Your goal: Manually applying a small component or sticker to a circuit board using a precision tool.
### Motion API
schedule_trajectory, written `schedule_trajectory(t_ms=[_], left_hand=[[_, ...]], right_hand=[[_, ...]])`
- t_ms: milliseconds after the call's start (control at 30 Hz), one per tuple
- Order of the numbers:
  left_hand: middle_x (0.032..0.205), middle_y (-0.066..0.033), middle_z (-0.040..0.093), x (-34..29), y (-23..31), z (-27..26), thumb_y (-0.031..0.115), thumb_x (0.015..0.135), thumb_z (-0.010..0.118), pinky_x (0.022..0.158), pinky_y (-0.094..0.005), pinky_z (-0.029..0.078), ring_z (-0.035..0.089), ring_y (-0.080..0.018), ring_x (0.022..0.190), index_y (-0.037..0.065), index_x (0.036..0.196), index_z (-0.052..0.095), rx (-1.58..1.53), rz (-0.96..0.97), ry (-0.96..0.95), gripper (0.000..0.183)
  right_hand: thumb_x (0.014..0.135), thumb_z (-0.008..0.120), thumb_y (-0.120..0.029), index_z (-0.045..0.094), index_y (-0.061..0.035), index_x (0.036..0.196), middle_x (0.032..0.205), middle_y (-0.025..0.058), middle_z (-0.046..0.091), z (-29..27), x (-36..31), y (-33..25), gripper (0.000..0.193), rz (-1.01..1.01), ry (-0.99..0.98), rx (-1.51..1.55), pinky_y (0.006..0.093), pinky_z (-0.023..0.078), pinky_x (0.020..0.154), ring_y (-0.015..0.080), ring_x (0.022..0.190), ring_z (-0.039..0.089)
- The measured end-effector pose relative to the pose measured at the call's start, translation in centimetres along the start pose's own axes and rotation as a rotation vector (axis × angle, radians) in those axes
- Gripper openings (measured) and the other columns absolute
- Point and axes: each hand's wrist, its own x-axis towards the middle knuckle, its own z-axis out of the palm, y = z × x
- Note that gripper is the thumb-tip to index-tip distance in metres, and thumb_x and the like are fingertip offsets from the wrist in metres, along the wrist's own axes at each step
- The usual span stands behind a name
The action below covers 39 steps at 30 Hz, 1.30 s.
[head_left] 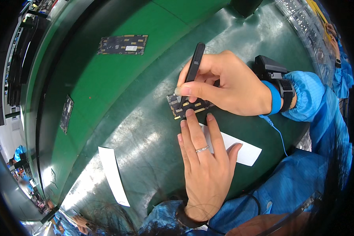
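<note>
My right hand point(228, 82) pinches black tweezers point(194, 67), held at a slant. Their tips point down onto a dark circuit board point(176, 115) with gold-coloured pads, which lies on the green mat. The hand covers the board's right part. My left hand point(206, 169) is stretched out, palm down, with its longest fingertips at the board's near edge. Beneath its fingers and thumb lies a white paper strip point(244, 151), partly hidden. A blue band with a cord point(280, 135) circles my right wrist, beside a black watch.
Another white strip point(113, 177) lies on the mat to the left. Two more circuit boards, one far point(122, 44) and one at left point(67, 114), rest on the bright green surface. A black device point(269, 67) stands beyond my right wrist. Clear trays point(303, 27) line the far right; other people's hands point(332, 37) show there.
</note>
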Motion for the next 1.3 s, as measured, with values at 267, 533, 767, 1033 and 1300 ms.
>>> schedule_trajectory(t_ms=[267,533,767,1033,1300], left_hand=[[0.156,-0.0352,0.039,0.0,0.0,-0.1,0.048,0.093,0.072,0.11,-0.0533,0.05,0.051,-0.0482,0.137,-0.004,0.146,0.051,0.011,-0.001,-0.003,0.077],[0.155,-0.0345,0.04,0.4,-0.5,-1.2,0.046,0.095,0.071,0.11,-0.0567,0.049,0.052,-0.0501,0.135,-0.005,0.146,0.051,-0.003,-0.038,0.0,0.075],[0.154,-0.0342,0.037,0.1,-0.2,-0.7,0.046,0.093,0.073,0.111,-0.0655,0.042,0.043,-0.053,0.14,-0.005,0.151,0.043,-0.057,-0.064,-0.017,0.082],[0.155,-0.0353,0.038,-0.2,-0.9,-0.4,0.046,0.094,0.072,0.109,-0.0565,0.05,0.051,-0.0496,0.137,-0.006,0.145,0.051,0.02,-0.03,-0.015,0.075],[0.154,-0.0341,0.04,-0.3,-1.2,-0.8,0.046,0.093,0.073,0.108,-0.0547,0.05,0.054,-0.0479,0.132,-0.006,0.148,0.049,0.004,-0.023,0.029,0.079]], right_hand=[[0.099,0.072,-0.012,0.068,0.003,0.099,0.085,0.0118,0.076,0.0,0.1,-0.4,0.016,0.012,-0.017,-0.077,0.0287,0.059,0.066,0.0152,0.074,0.074],[0.099,0.073,-0.013,0.069,0.0027,0.099,0.086,0.012,0.076,-0.3,0.1,-0.2,0.016,-0.006,-0.002,-0.103,0.0287,0.058,0.066,0.0152,0.075,0.074],[0.099,0.073,-0.014,0.069,0.0024,0.099,0.087,0.011,0.076,-0.3,0.1,-0.1,0.017,0.02,0.002,-0.031,0.0273,0.058,0.067,0.014,0.075,0.073],[0.098,0.074,-0.014,0.069,0.0019,0.099,0.083,0.0107,0.075,0.4,0.1,0.5,0.016,-0.014,0.006,-0.051,0.0281,0.058,0.066,0.0145,0.074,0.073],[0.098,0.074,-0.019,0.072,0.0002,0.103,0.085,0.0085,0.075,0.0,0.1,-0.8,0.019,0.03,-0.092,-0.135,0.0268,0.056,0.066,0.0137,0.075,0.071]])
